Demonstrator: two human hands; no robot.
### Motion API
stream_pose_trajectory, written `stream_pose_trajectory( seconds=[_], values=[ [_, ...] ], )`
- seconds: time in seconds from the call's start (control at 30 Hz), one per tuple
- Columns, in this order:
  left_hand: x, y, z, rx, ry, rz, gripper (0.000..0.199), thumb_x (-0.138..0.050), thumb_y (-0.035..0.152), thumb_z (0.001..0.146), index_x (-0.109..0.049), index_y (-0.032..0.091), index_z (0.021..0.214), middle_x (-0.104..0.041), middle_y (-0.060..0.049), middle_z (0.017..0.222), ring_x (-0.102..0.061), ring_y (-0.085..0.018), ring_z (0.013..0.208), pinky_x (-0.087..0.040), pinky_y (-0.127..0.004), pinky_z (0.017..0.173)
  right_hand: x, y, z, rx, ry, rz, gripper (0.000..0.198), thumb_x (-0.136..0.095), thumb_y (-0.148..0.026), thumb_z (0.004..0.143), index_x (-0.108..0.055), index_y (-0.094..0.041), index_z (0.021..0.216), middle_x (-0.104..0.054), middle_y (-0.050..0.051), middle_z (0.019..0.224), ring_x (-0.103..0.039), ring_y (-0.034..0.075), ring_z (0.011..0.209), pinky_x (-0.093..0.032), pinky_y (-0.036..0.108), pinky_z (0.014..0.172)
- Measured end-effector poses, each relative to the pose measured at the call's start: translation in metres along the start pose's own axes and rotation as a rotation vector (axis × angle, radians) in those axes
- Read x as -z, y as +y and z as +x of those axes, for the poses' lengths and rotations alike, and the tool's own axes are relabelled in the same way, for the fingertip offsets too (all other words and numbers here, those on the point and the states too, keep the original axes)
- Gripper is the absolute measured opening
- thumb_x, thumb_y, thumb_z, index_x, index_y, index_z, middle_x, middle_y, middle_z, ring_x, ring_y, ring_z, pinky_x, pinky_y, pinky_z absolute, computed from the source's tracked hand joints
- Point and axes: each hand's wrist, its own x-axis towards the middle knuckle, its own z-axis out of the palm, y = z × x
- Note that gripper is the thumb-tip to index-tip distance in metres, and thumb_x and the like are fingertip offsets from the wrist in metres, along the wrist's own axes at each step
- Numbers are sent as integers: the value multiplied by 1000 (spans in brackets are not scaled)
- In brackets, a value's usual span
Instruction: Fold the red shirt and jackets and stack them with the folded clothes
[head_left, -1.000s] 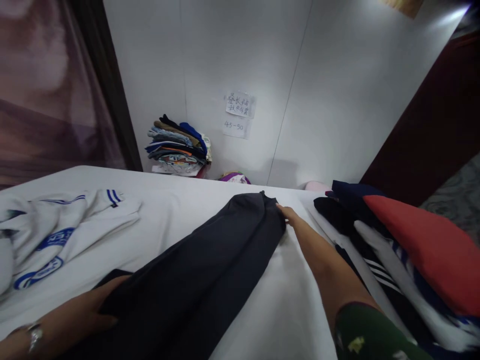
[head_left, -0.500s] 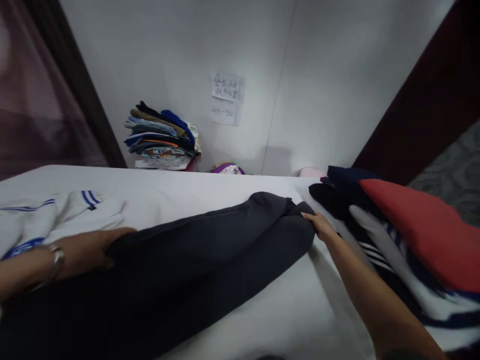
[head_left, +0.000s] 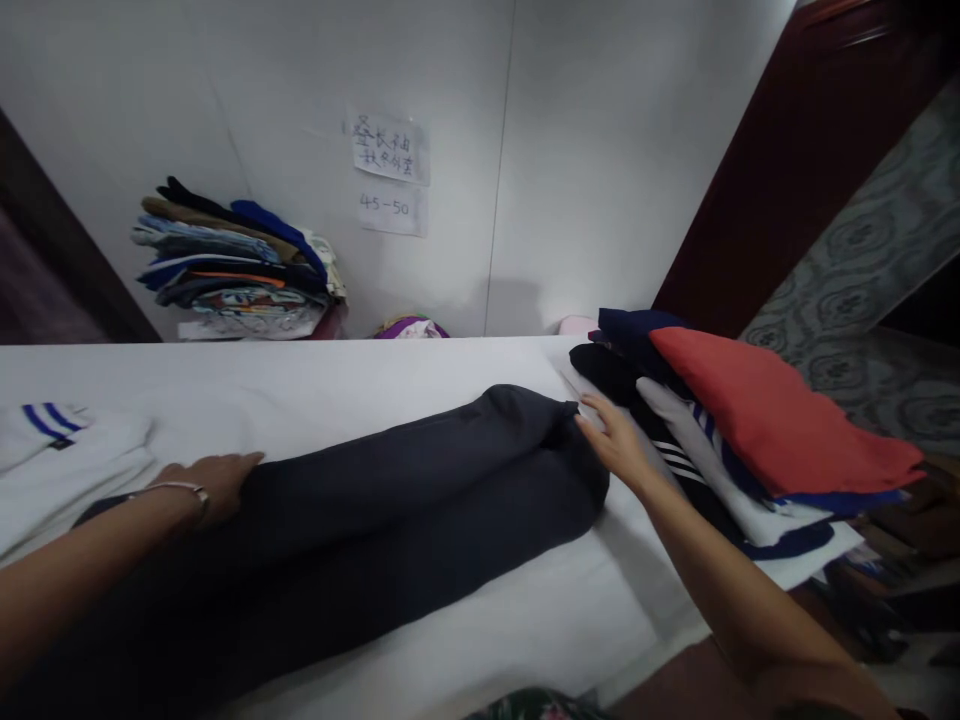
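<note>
A long dark grey garment (head_left: 420,490) lies stretched across the white table, folded lengthwise, with a crease along its middle. Its kind is unclear. My left hand (head_left: 214,485), with a silver bracelet at the wrist, grips the garment's upper edge on the left; part of its fingers is hidden. At the far right end, my right hand (head_left: 615,440) has its fingers apart and touches the bunched corner of the cloth. White garments with blue stripes (head_left: 67,460) lie to the left of my left hand.
Right of the table's middle stands a pile of folded clothes with a red garment (head_left: 780,410) on top. Another clothes stack (head_left: 240,260) sits by the back wall, left of handwritten paper signs (head_left: 386,150). The white tabletop (head_left: 480,650) shows in front of the dark garment.
My view has turned to the right. My right hand has loosened its pinch on the garment's end and its fingers have spread. The cloth there lies flatter.
</note>
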Motion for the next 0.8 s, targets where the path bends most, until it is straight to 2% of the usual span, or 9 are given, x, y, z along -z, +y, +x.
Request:
stream_pose_trajectory(
  seconds=[0.07, 0.17, 0.27, 0.33, 0.43, 0.5, 0.67, 0.73, 0.8],
  values=[
    [13, 22, -10, -119, -56, 30, 63, -45, 7, 70, -49, 13, 133, -53, -11, 136, -51, -24, 121, -39, -39, 99, -24, -38, 28, 177, -64, 7, 46, -47, -48, 88, -54, -22, 126, -45, 10, 142, -36, 23, 134, -29, 44, 111],
    [13, 57, -28, -249, -73, -44, 59, -39, 31, 85, -38, 12, 141, -37, -10, 148, -33, -24, 136, -27, -41, 109, -64, -66, 57, 291, -246, -78, 58, -40, -54, 90, -38, -25, 141, -26, 6, 153, -14, 22, 143, -17, 48, 114],
    [-12, 74, -46, -200, -118, -110, 66, -34, 48, 85, -36, 16, 143, -31, -9, 151, -24, -27, 140, -23, -49, 111, -95, -44, 62, 123, -557, -286, 63, -39, -56, 90, -32, -24, 144, -24, 6, 154, -10, 24, 144, -5, 53, 114],
    [-28, 76, -53, -185, -100, -132, 66, -31, 48, 86, -34, 17, 144, -29, -9, 152, -22, -27, 141, -22, -50, 111, -106, -15, 56, -37, -690, -363, 61, -37, -53, 92, -33, -22, 144, -26, 8, 153, -16, 25, 142, -7, 55, 112],
    [-39, 73, -56, -216, -59, -145, 63, -29, 46, 87, -35, 19, 144, -27, -8, 152, -21, -26, 141, -20, -51, 111, -113, 18, 45, -103, -694, -364, 61, -33, -52, 93, -30, -20, 145, -24, 9, 153, -17, 24, 142, -10, 54, 112],
    [-38, 73, -56, -215, -52, -154, 62, -29, 45, 87, -36, 19, 143, -28, -8, 152, -21, -25, 141, -20, -51, 111, -115, 26, 42, -110, -680, -346, 61, -35, -53, 92, -30, -21, 145, -24, 8, 153, -16, 23, 142, -8, 53, 113],
    [-30, 80, -55, -194, -56, -199, 64, -29, 47, 87, -34, 16, 143, -27, -9, 152, -22, -25, 141, -21, -52, 111, -114, 21, 48, -142, -637, -256, 60, -43, -55, 89, -39, -23, 140, -32, 7, 150, -23, 24, 141, -10, 51, 113],
    [-26, 82, -55, -176, -53, -221, 66, -30, 48, 86, -36, 15, 143, -29, -11, 152, -23, -26, 141, -21, -53, 110, -105, 16, 49, -149, -589, -200, 59, -41, -55, 89, -43, -22, 138, -37, 8, 147, -28, 23, 139, -16, 47, 114],
    [-18, 81, -59, -163, 8, -251, 66, -31, 50, 85, -41, 15, 140, -33, -12, 150, -27, -28, 139, -24, -53, 109, -89, 13, 45, -145, -495, -145, 58, -35, -53, 91, -44, -19, 138, -39, 8, 146, -31, 21, 137, -22, 41, 113]
  ],
)
